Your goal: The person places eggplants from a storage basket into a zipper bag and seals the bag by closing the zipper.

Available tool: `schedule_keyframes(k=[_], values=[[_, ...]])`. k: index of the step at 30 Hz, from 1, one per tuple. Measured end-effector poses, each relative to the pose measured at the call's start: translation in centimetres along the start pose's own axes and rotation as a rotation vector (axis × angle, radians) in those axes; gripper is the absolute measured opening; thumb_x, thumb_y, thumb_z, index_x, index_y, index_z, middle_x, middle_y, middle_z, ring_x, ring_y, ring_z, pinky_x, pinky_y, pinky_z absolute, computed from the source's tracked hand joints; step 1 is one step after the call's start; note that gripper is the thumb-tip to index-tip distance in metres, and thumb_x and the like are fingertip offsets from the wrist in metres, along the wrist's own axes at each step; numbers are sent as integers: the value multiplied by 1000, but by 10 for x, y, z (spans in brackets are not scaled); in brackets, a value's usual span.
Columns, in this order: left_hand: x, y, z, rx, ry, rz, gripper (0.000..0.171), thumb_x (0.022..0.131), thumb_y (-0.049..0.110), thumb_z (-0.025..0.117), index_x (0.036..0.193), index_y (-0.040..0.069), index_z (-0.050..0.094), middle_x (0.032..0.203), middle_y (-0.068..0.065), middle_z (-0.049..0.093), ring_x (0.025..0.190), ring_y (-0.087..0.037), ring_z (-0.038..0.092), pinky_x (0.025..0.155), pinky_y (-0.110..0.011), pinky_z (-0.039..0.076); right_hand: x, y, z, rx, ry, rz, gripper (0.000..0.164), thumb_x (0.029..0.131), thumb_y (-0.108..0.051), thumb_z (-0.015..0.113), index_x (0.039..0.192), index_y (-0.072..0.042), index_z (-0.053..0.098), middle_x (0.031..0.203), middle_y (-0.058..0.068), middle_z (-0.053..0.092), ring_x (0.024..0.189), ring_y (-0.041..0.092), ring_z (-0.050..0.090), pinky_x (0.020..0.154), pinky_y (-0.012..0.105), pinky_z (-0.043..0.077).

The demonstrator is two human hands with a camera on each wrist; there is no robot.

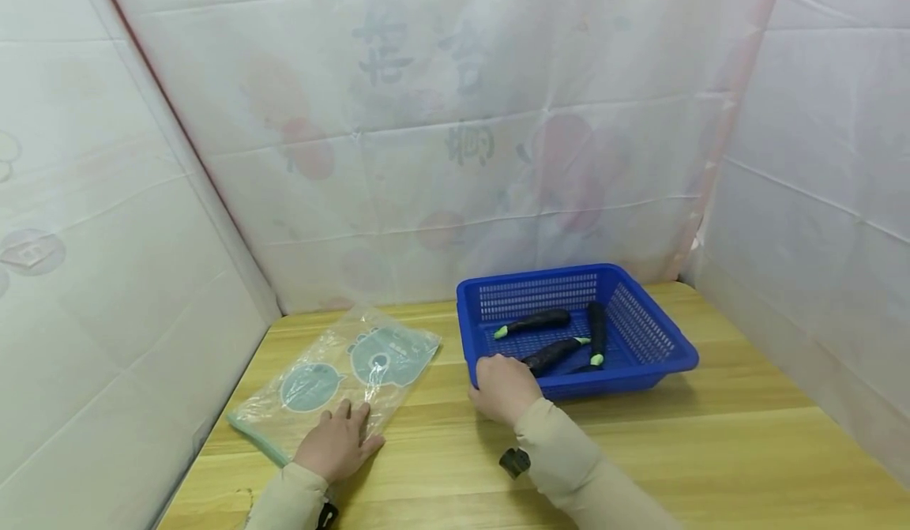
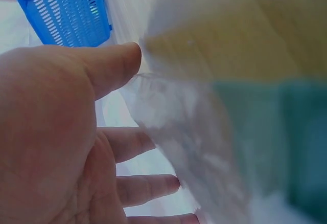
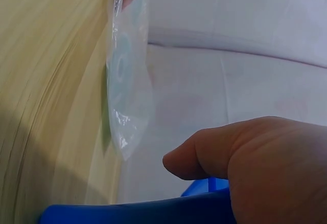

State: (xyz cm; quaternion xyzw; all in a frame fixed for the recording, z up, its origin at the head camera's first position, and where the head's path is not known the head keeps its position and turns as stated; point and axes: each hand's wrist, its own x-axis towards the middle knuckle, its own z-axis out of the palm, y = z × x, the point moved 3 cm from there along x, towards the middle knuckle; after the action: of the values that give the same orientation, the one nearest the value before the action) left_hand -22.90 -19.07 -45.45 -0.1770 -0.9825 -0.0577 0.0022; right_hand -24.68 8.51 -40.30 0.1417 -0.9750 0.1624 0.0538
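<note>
Both wrist views are blurred and tight: the left wrist view shows only the palm of the left hand [image 2: 56,142], its fingers [image 2: 148,188] spread straight, thumb tip at the crinkled edge of the plastic bag [image 2: 204,147], a corner of the blue basket [image 2: 66,9] at top left; what is printed on the bag can't be read there. The right wrist view shows only the back of the right hand [image 3: 260,168] and thumb above the basket's blue rim [image 3: 143,211]; its fingertips are hidden, so what they are doing inside the basket can't be told from that view. In the head view the right hand [image 1: 503,388] sits on the near left rim of the basket [image 1: 640,372], fingers curled over the edge and out of sight; whether they touch the nearest eggplant [image 1: 553,352] just beyond them I cannot tell. Two more eggplants lie in the basket: one [image 1: 533,323] toward the back left, one [image 1: 597,332] along the right side, all dark with pale green stem ends. The left hand [image 1: 337,443] lies flat, fingers apart, pressing the near edge of the clear bag [image 1: 348,364], which lies flat on the wooden bench [image 1: 711,451] left of the basket, near but apart from it. Bag has teal round prints and a teal zip strip at its near left end. Both forearms in beige sleeves, cut off by the bottom edge. A small black item [image 1: 515,461] shows at the right wrist, hard to make out. White printed sheeting [image 1: 455,119] walls the bench on three sides.
</note>
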Motion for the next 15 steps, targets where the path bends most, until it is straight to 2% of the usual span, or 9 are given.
schedule_keyframes(k=[7, 9, 12, 14, 15], values=[[-1, -1, 0, 0, -6, -4, 66, 90, 50, 59, 135, 3, 53, 131, -27, 49, 101, -50, 53, 69, -56, 51, 5, -8, 1, 27, -6, -12, 33, 89, -26, 65, 61, -13, 52, 52, -2, 43, 45, 12, 41, 45, 29, 37], [-1, -1, -1, -1, -14, -5, 66, 90, 51, 59, 135, 3, 53, 130, -26, 49, 100, -48, 54, 68, -56, 52, 5, -9, 1, 31, -10, -7, 33, 90, -29, 65, 65, -11, 54, 54, 0, 45, 47, 13, 44, 46, 30, 39], [-2, -1, -3, -14, -32, -8, 67, 90, 52, 58, 136, 4, 52, 130, -24, 49, 101, -47, 54, 69, -56, 51, 3, -9, -1, 51, -11, 1, 38, 90, -37, 65, 88, 1, 64, 72, 9, 61, 61, 20, 59, 57, 35, 50], [-3, -2, -5, -33, -39, -10, 67, 90, 52, 58, 136, 4, 51, 131, -24, 49, 103, -47, 53, 72, -57, 51, 1, -9, -4, 72, -22, 6, 55, 91, -43, 63, 112, 8, 61, 99, 18, 66, 86, 28, 66, 74, 41, 53], [-4, -2, -7, -43, -42, -8, 68, 90, 52, 58, 136, 3, 51, 131, -25, 48, 105, -48, 53, 73, -58, 50, 0, -9, -6, 89, -29, 8, 63, 91, -45, 62, 122, 9, 56, 111, 22, 64, 98, 32, 64, 83, 44, 52]])
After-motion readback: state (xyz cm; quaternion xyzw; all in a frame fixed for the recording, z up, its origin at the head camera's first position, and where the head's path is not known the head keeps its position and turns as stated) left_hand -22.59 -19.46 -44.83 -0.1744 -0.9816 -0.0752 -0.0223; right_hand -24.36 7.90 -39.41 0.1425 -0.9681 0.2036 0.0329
